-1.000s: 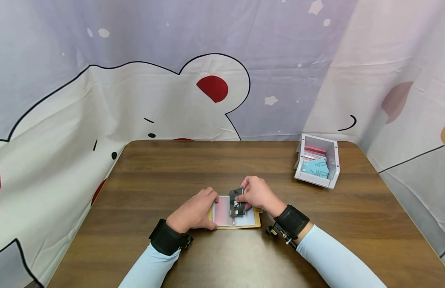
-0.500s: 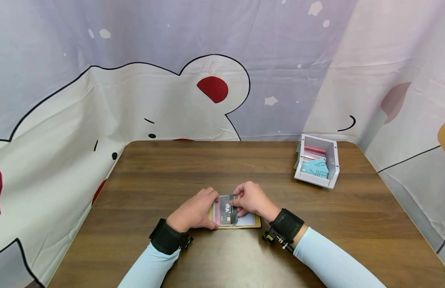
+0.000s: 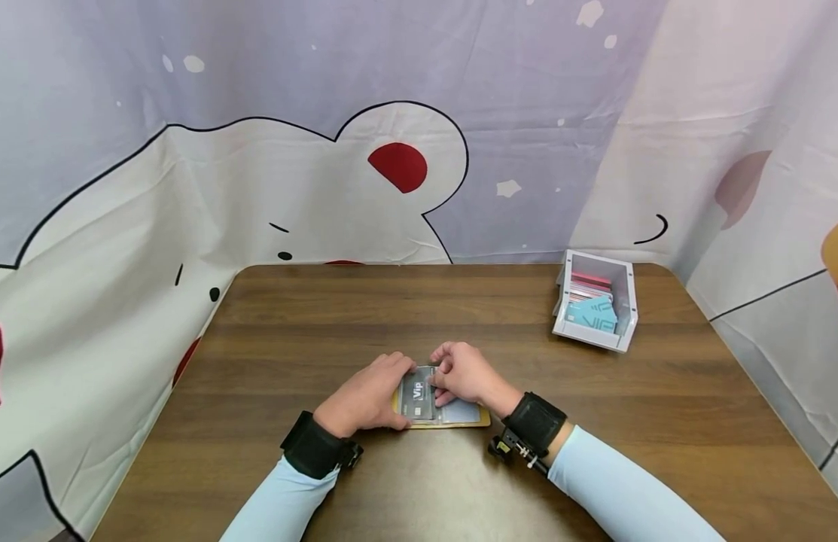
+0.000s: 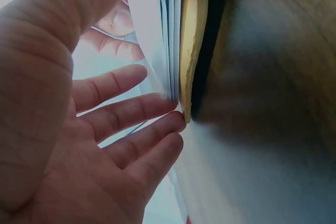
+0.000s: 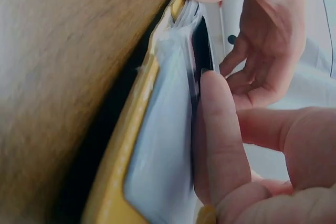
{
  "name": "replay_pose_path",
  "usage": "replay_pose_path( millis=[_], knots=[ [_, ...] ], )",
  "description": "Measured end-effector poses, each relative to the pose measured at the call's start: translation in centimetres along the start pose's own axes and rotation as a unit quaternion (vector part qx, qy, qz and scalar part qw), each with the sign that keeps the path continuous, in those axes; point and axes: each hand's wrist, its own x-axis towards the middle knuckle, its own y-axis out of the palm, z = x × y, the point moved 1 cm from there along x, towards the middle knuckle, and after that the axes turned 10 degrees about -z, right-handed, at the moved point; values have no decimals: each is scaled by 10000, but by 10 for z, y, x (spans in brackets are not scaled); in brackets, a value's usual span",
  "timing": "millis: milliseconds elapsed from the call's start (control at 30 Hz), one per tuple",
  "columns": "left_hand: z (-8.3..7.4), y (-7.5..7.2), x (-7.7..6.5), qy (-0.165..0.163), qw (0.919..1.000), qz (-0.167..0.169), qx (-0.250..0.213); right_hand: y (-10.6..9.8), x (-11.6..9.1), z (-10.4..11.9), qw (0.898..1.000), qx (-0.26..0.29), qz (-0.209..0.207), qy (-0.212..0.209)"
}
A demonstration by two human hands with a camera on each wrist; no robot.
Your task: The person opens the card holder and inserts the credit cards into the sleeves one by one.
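Note:
A yellow card holder [image 3: 484, 418] lies open on the table, its clear plastic sleeves [image 5: 163, 129] stacked inside. A dark grey card [image 3: 415, 403] printed "Vip" lies mostly within the left-hand sleeve. My left hand [image 3: 371, 395] grips the holder's left side, thumb at the near edge and fingers at the far edge. In the left wrist view its fingertips [image 4: 176, 124] meet the yellow cover's edge. My right hand [image 3: 462, 374] pinches the card's right edge by the sleeve opening. In the right wrist view a finger [image 5: 223, 135] lies along that dark edge.
A light grey open-topped box [image 3: 625, 331] stands at the back right of the wooden table [image 3: 310, 316]. It holds several cards, with light blue ones [image 3: 592, 314] in front and red ones behind. A patterned cloth [image 3: 310, 196] hangs behind the table.
The card has moved left from above the holder's middle into the left sleeve. My right hand has followed it left and slightly down. The left hand has stayed in place.

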Motion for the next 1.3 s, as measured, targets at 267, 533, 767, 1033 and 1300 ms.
replay_pose_path(
  millis=[267,533,767,1033,1300],
  knots=[
    [3,0,-7,-240,9994,100,222,-47,14,0,9620,-1913,-1092,-1612],
    [2,-5,-4,-197,9997,77,125,-205,38,-6,8420,-3461,-3197,-2627],
    [3,-6,-8,-339,9991,241,13,-271,55,-39,8524,-4395,-1785,-2200],
    [4,0,-5,-131,9997,188,8,-277,65,-63,8562,-4741,-431,-2007],
    [4,0,-1,-12,9999,141,-6,-295,63,-64,8933,-4044,-694,-1835]
  ],
)
